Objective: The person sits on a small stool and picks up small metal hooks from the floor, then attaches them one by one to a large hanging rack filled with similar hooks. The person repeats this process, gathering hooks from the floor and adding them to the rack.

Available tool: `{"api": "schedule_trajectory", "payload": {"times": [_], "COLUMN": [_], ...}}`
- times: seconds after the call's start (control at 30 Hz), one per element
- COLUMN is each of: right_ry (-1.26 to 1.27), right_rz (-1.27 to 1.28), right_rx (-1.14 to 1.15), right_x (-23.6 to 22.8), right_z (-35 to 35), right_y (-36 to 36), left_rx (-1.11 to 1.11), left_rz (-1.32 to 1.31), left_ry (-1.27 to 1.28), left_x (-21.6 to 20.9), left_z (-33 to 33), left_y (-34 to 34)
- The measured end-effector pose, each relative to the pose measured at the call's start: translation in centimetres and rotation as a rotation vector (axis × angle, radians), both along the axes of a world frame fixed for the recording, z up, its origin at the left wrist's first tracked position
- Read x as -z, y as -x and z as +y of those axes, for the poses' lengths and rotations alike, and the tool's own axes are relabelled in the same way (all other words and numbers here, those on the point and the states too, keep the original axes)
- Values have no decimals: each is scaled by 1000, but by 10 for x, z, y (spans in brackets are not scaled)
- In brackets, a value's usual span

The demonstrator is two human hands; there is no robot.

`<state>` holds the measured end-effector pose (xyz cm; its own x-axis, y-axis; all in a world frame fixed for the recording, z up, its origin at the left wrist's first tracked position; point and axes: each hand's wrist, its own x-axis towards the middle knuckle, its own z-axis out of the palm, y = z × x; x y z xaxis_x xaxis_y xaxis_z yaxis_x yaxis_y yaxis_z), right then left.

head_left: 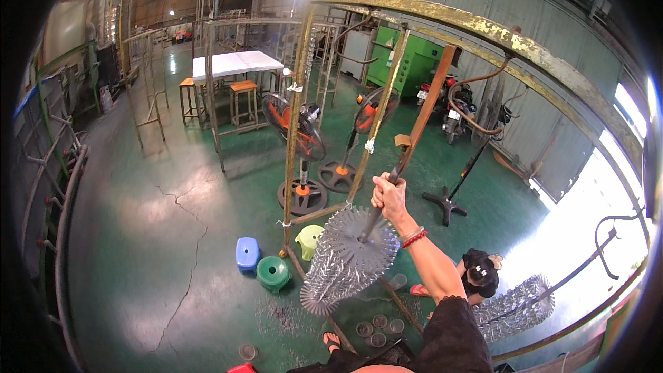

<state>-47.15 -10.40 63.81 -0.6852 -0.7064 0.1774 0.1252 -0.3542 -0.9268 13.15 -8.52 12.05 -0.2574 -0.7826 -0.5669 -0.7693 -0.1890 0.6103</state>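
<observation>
My right hand (389, 195) is raised in front of me and closed around the dark central rod of a spiked metal rack (349, 259). The rack is a drum-shaped cluster bristling with many small silvery parts, and it hangs tilted below my fist. Above my fist the rod runs up toward a brown bar (425, 114) leaning against the rusty yellow overhead frame (483, 27). I wear a red bead bracelet (414, 238) and a black sleeve. My left hand is out of sight.
Another person (480, 273) crouches on the green floor at the right beside a second spiked rack (514, 307). Blue (247, 252), green (273, 273) and pale green (309, 238) stools, small cups (378, 328), two standing fans (304, 135), a white table (235, 63) and a motorbike (456, 107) lie around.
</observation>
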Motion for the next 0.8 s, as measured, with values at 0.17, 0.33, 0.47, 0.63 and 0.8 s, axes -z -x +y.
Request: {"api": "schedule_trajectory", "payload": {"times": [0.17,0.33,0.47,0.63,0.8], "right_ry": [12,8,0,0,-12], "right_rz": [17,43,41,22,5], "right_rx": [-23,-31,-44,-65,-86], "right_x": [-3,-8,-6,3,6], "right_z": [3,8,17,33,52], "right_y": [-1,-8,-19,-27,-46], "left_rx": [33,54,65,91,106], "left_rz": [-5,-1,-10,-16,-26], "left_ry": [11,6,4,-8,-15], "left_x": [-6,-11,-14,-15,-18], "left_z": [-8,-14,-13,-8,-1], "left_y": [15,32,36,43,36]}}
